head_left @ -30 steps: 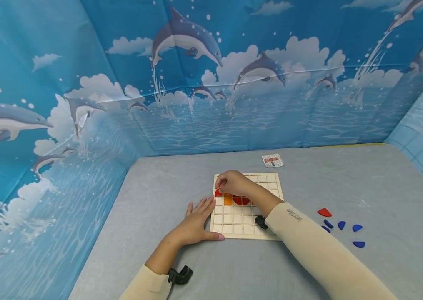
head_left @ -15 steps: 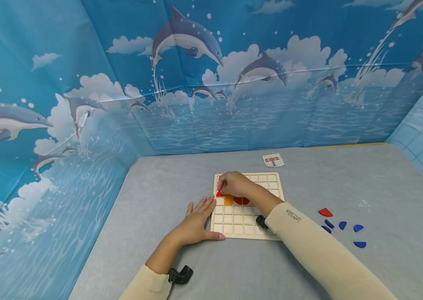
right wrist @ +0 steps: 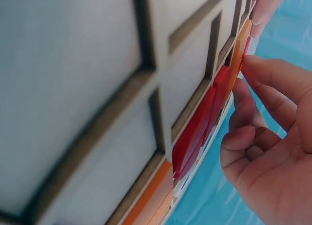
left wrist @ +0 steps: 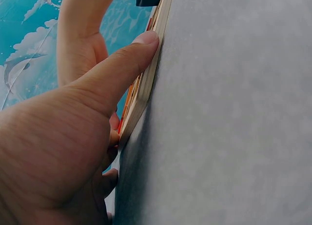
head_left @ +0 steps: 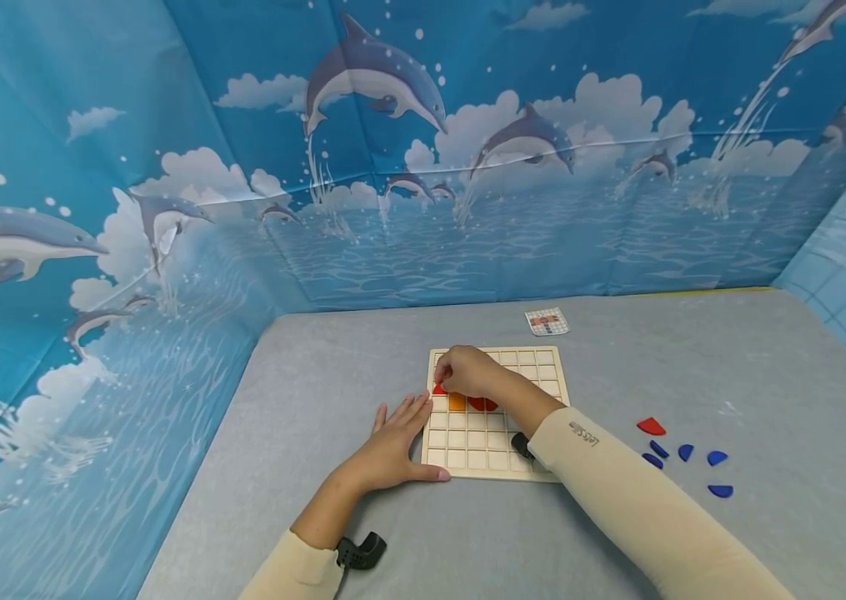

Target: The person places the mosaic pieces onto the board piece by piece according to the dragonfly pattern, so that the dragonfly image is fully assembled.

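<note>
My left hand (head_left: 388,450) lies with its fingers straight at the left side of a wooden grid board (head_left: 498,473). Its thumb (left wrist: 131,54) rests on the board's front edge in the left wrist view. Over the upper left cells, my right hand (head_left: 468,371) pinches a small red piece (head_left: 438,389) with fingertips and thumb, low at the board. An orange square piece (head_left: 457,402) sits just below and right of it. Beside that lie dark red rounded pieces (right wrist: 197,130), partly covered by my right hand in the head view.
Right of the board lie a red fan-shaped piece (head_left: 651,426) and several blue half-round pieces (head_left: 685,452). A small card (head_left: 547,322) with a printed grid pattern lies behind the board. A dolphin-printed curtain (head_left: 407,233) stands along the table's back and left.
My right hand has shifted very slightly right and down at the same upper left cells, still with the red piece. The left hand has stayed in place.
</note>
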A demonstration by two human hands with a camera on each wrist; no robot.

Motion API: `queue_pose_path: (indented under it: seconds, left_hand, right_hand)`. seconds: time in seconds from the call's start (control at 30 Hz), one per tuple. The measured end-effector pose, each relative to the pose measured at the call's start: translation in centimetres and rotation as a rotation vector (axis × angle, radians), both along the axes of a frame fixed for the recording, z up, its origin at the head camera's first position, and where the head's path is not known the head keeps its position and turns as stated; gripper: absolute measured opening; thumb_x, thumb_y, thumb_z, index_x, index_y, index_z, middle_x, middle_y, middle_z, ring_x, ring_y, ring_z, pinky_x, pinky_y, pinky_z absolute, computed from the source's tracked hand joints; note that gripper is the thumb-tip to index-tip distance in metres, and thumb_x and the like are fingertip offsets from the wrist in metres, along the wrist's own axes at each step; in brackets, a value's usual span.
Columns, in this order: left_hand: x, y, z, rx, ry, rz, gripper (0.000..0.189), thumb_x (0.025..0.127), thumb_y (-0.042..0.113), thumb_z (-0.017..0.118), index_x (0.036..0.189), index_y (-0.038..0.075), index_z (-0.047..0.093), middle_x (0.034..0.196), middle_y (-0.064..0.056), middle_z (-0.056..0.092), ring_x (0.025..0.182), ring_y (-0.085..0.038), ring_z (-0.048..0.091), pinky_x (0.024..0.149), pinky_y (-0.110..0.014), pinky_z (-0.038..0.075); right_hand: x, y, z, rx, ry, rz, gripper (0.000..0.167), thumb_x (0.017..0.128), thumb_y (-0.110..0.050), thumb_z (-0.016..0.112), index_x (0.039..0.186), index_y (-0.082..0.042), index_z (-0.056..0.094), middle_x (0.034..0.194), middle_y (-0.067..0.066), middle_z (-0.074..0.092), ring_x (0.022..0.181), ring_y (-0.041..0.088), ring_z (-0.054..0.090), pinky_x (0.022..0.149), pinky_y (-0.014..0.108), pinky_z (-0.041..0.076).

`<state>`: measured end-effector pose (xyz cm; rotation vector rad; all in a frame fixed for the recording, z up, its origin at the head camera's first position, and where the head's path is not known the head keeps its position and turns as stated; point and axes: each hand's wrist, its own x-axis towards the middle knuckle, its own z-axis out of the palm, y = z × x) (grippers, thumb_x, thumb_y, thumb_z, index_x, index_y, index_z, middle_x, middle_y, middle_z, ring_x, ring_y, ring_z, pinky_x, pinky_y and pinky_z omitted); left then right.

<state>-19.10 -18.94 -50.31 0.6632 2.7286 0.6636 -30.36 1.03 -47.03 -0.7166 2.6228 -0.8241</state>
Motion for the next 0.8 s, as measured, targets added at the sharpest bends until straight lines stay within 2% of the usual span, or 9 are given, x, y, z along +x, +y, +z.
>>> queue_pose_path:
  seconds: [0.17, 0.43, 0.57, 0.8]
  left_hand:
    - [0.1, 0.1, 0.1, -0.003, -0.004, 0.005, 0.116, 0.079, 0.069, 0.074, 0.164, 0.015, 0.016, 0.172, 0.002, 0.008, 0.160, -0.025, 0.003, 0.124, -0.063, -0.005]
    - [0.0, 0.1, -0.1, -0.010, 0.000, 0.011, 0.117, 0.078, 0.069, 0.074, 0.164, 0.015, 0.016, 0.172, 0.003, 0.008, 0.160, -0.025, 0.003, 0.124, -0.063, -0.004]
    - [0.0, 0.1, -0.2, -0.002, -0.004, 0.018, 0.117, 0.078, 0.068, 0.075, 0.164, 0.014, 0.017, 0.172, 0.002, 0.009, 0.160, -0.026, 0.004, 0.124, -0.063, -0.005]
    - [-0.1, 0.0, -0.2, -0.006, -0.013, 0.017, 0.118, 0.078, 0.070, 0.074, 0.164, 0.015, 0.015, 0.172, 0.002, 0.007, 0.160, -0.025, 0.002, 0.124, -0.062, -0.006]
  right_hand:
    - [0.3, 0.3, 0.6, -0.018, -0.013, 0.002, 0.009, 0.092, -0.010, 0.071, 0.097, -0.015, 0.076, 0.085, 0.001, 0.063, 0.076, 0.016, 0.054, 0.069, 0.027, 0.047]
    - [0.9, 2.1, 2.5, -0.179, -0.090, -0.036, 0.022, 0.096, -0.017, 0.069, 0.116, -0.012, 0.073, 0.098, 0.004, 0.068, 0.084, 0.018, 0.059, 0.073, 0.030, 0.050]
    - [1.2, 3.4, 2.8, -0.214, -0.084, -0.058, 0.026, 0.097, -0.020, 0.068, 0.122, -0.012, 0.071, 0.102, 0.004, 0.068, 0.089, 0.019, 0.060, 0.073, 0.031, 0.052]
    - [1.5, 6.2, 3.1, -0.263, -0.051, -0.110, 0.029, 0.098, -0.023, 0.067, 0.125, -0.014, 0.070, 0.104, 0.004, 0.067, 0.086, 0.020, 0.059, 0.071, 0.031, 0.052]
